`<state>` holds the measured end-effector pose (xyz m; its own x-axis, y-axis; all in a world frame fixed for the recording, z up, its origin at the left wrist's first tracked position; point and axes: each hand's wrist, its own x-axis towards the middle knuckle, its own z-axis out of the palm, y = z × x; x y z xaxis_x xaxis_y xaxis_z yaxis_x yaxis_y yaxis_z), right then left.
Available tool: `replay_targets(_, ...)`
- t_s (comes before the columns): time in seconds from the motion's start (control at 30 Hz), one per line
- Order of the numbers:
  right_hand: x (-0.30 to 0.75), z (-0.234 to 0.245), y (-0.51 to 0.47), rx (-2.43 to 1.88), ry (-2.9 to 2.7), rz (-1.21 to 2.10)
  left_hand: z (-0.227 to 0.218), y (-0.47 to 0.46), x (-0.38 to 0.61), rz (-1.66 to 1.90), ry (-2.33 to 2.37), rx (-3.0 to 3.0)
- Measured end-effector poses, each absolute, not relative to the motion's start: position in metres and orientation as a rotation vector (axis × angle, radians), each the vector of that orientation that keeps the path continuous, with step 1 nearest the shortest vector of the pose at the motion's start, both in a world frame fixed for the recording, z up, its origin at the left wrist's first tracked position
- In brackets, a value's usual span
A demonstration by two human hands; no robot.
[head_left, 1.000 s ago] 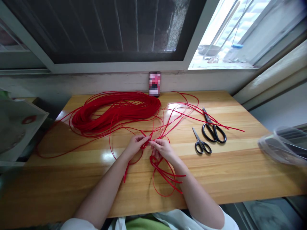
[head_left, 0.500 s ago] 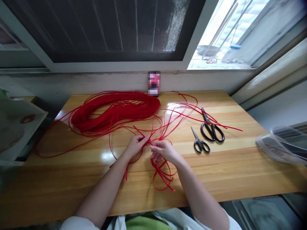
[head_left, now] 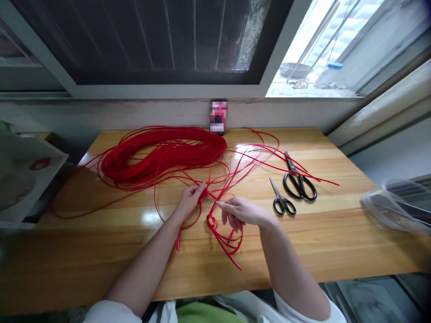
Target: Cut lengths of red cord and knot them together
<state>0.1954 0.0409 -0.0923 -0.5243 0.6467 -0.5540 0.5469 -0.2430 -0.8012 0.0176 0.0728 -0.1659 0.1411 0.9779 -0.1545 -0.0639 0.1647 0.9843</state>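
My left hand (head_left: pixel 189 199) is closed on several red cords near the middle of the table, where they come together in a small woven part (head_left: pixel 203 194). My right hand (head_left: pixel 240 211) pinches one red cord (head_left: pixel 212 195) between thumb and forefinger, and its other fingers curl loosely below. That cord runs across to my left hand. Beneath my right hand, a looped bunch of red cord ends (head_left: pixel 220 235) rests on the tabletop. More cord ends (head_left: pixel 178 242) hang beside my left wrist. A large coil of red cord (head_left: pixel 161 157) lies behind my hands.
Small scissors (head_left: pixel 282 202) and larger black-handled scissors (head_left: pixel 298 181) lie to the right on the wooden table (head_left: pixel 319 237). Loose cords cross the larger pair. A phone (head_left: pixel 218 117) leans on the wall, and a clear plastic container (head_left: pixel 393 204) sits at the right.
My right hand has moved right, away from my left hand, drawing a cord out between them. The looped bunch beneath it has shifted slightly left.
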Motion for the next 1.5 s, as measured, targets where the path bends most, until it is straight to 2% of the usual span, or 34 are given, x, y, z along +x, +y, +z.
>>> replay_targets(0.2, 0.172, -0.105, 0.078, -1.309, -1.968, 1.91, -0.17, 0.071, 0.019, 0.964, 0.995, 1.155)
replay_targets(0.33, 0.166, -0.107, 0.089, -1.389, -2.094, 1.869, -0.171, 0.072, 0.018, 0.999, 1.035, 1.118)
replay_targets(0.4, 0.168, -0.097, 0.089, -1.592, -2.243, 1.589, -0.17, 0.072, 0.018, 1.005, 1.068, 1.129)
replay_targets(0.47, 0.169, -0.083, 0.089, -1.785, -2.328, 1.069, -0.169, 0.071, 0.018, 0.997, 1.089, 1.171)
replay_targets(0.53, 0.166, -0.072, 0.094, -1.804, -2.326, 0.64, -0.168, 0.07, 0.019, 0.986, 1.109, 1.218)
replay_targets(0.57, 0.163, -0.068, 0.097, -1.79, -2.327, 0.531, -0.168, 0.07, 0.02, 0.98, 1.121, 1.238)
replay_targets(0.63, 0.153, -0.068, 0.108, -1.812, -2.392, 0.497, -0.167, 0.069, 0.021, 0.967, 1.134, 1.273)
replay_targets(0.77, 0.132, -0.076, 0.125, -1.902, -2.605, 0.654, -0.168, 0.069, 0.021, 0.964, 1.102, 1.317)
replay_targets(0.9, 0.125, -0.074, 0.127, -1.864, -2.483, 0.379, -0.172, 0.068, 0.021, 0.943, 1.087, 1.346)
replay_targets(0.97, 0.125, -0.073, 0.128, -1.827, -2.545, 0.434, -0.172, 0.068, 0.022, 0.95, 1.1, 1.366)
replay_targets(1.07, 0.126, -0.076, 0.133, -1.787, -2.705, 0.684, -0.169, 0.067, 0.023, 0.955, 1.121, 1.35)
replay_targets(1.13, 0.125, -0.08, 0.136, -1.607, -2.676, 0.808, -0.167, 0.066, 0.024, 0.929, 1.1, 1.317)
replay_targets(1.3, 0.11, -0.078, 0.135, -0.918, -2.254, 1.351, -0.164, 0.066, 0.023, 0.828, 1.062, 1.33)
replay_targets(1.5, 0.085, -0.055, 0.132, -0.535, -1.836, 1.719, -0.166, 0.066, 0.021, 0.754, 1.037, 1.375)
